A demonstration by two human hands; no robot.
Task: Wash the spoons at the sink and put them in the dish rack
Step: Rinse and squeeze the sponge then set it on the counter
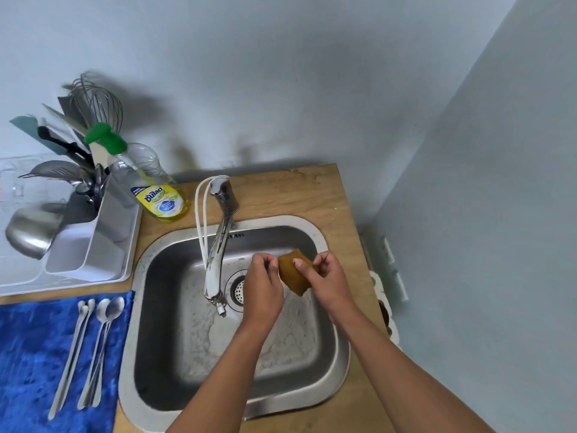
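Spoons (90, 348) lie side by side on the blue cloth (28, 357) on the tabletop (331, 195), left of the sink (146, 307), bowls pointing away from us; we count about four, handles overlapping, exact number hard to tell. Both our hands are over the sink basin near the drain (239, 290). Our right hand (327, 276) grips the brown-yellow sponge (292, 275), thumb pressed on its top face and the other fingers curled behind it. Our left hand (263, 287) sits just beside the sponge with fingers curled in, thumb and forefinger tips pinched together at the sponge's left edge; we cannot tell whether they hold anything. Neither hand holds a spoon as far as we can see. Faucet (218, 245) spout points toward us over the basin, just left of our left hand; we cannot tell if water runs. Dish rack (93, 242) stands on the far left, with a metal bowl (31, 232) in it and a cutlery section holding a whisk (93, 101) and other utensils. Dish soap bottle (150, 182) with green cap stands between rack and faucet.
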